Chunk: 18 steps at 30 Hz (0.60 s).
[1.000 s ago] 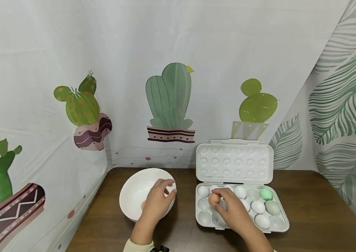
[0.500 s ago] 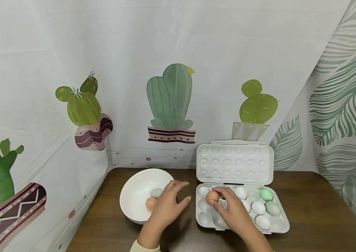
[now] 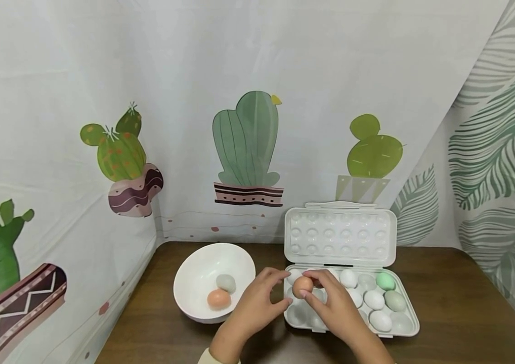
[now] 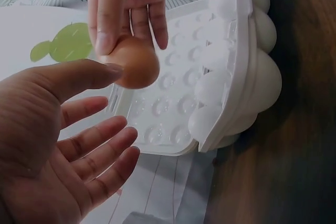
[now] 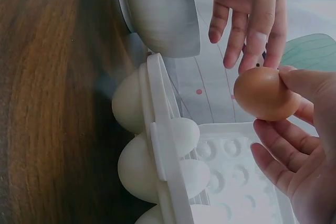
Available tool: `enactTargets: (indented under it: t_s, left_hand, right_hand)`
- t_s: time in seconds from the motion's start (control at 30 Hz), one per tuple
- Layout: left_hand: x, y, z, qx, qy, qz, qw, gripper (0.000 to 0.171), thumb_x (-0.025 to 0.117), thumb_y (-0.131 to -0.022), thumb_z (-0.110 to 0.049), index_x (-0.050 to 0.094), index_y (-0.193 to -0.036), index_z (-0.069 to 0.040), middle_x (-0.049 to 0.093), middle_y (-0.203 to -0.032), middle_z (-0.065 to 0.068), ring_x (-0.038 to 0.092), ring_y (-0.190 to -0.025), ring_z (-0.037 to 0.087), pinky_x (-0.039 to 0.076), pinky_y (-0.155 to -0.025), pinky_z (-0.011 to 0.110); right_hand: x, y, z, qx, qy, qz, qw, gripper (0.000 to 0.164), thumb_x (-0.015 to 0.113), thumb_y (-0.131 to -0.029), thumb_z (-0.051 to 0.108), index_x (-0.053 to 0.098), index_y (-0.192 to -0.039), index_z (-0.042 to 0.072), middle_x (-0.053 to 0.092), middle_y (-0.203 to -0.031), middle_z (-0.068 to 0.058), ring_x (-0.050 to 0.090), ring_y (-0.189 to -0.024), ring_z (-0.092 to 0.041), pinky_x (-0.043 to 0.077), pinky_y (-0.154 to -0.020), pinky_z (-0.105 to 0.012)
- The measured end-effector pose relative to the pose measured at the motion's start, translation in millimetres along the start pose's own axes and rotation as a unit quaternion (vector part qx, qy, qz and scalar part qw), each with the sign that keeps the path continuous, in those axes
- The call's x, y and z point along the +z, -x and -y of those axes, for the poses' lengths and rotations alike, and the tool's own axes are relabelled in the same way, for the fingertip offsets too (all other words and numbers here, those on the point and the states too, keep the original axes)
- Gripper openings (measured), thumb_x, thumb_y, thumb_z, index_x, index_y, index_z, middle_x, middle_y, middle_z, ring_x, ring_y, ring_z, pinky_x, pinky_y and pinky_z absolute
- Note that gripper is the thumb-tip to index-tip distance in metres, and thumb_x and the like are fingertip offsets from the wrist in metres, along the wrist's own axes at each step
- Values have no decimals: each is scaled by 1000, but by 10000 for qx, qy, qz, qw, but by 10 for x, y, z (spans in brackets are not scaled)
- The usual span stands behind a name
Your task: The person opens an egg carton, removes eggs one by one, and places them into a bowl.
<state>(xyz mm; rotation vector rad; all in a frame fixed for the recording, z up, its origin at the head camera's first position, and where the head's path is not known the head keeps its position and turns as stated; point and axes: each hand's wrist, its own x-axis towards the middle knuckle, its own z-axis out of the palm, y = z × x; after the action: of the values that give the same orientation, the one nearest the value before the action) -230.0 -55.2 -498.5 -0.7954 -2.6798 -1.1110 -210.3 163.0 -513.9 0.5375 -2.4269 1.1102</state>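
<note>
A brown egg (image 3: 302, 287) is pinched between the thumb and fingers of my right hand (image 3: 337, 306), above the left end of the egg carton (image 3: 414, 323). From the left, my left hand (image 3: 257, 302) reaches toward this egg with thumb and fingers spread apart. In the left wrist view, the left thumb tip overlaps the egg (image 4: 137, 64). The right wrist view shows the egg (image 5: 265, 94) in the right fingertips, with the left fingers (image 5: 257, 40) right beside it. Several white eggs, a green egg (image 3: 385, 281) and a pale greenish egg (image 3: 394, 301) sit in the carton.
A white bowl (image 3: 189, 273) stands at the left, holding a brown egg (image 3: 218, 299) and a grey-green egg (image 3: 226, 283). The carton's lid (image 3: 340, 236) stands raised behind its base. Below lies a dark wooden table (image 3: 448, 293); a cactus-print cloth (image 3: 184, 151) hangs behind.
My left hand has moved right from over the bowl toward the held egg, uncovering the eggs in the bowl. My right hand keeps its grip, the egg shifting slightly left.
</note>
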Motion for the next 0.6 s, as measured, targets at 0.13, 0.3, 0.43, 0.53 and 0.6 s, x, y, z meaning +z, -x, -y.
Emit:
enactTargets:
  t_s: [0.13, 0.3, 0.43, 0.53, 0.6]
  left_hand:
    - [29, 9, -22, 20, 20, 52, 10000, 50, 77, -87, -28, 62, -134, -20, 62, -122, -7, 64, -108, 14, 54, -86, 26]
    - [69, 7, -50, 113, 73, 102, 9999, 47, 77, -88, -29, 63, -132, -20, 63, -120, -3, 64, -106, 14, 54, -87, 25]
    - [85, -2, -64, 143, 150, 65, 9998, 46, 76, -89, -31, 63, -132, -19, 63, -119, -5, 65, -105, 12, 56, -88, 25]
    - [91, -9, -64, 179, 248, -13, 9995, 47, 77, -89, -31, 63, -132, -19, 63, -117, -7, 65, -104, 9, 57, -87, 25]
    - [94, -10, -64, 214, 311, -80, 9993, 47, 78, -88, -30, 63, -131, -19, 63, -117, -7, 65, -102, 7, 57, -86, 26]
  right_hand:
    - [14, 4, 12, 35, -64, 23, 10000, 38, 76, -91, 30, 63, -126, 23, 61, -113, 18, 60, -100, 1, 55, -87, -31]
    - [31, 11, 22, -83, -63, -71, 9999, 39, 77, -89, 28, 61, -125, 28, 61, -114, 18, 60, -99, 1, 54, -86, -28]
    - [40, 11, 27, -267, -95, -200, 9994, 38, 79, -88, 24, 64, -123, 19, 62, -114, 16, 61, -98, 0, 54, -86, -26]
    - [39, 7, 43, -341, -188, -255, 9989, 38, 79, -87, 22, 65, -122, 18, 62, -114, 16, 62, -97, -1, 54, -85, -26]
    - [37, 4, 62, -351, -288, -276, 9986, 38, 79, -88, 22, 64, -122, 20, 62, -114, 15, 63, -97, -1, 55, -85, -26]
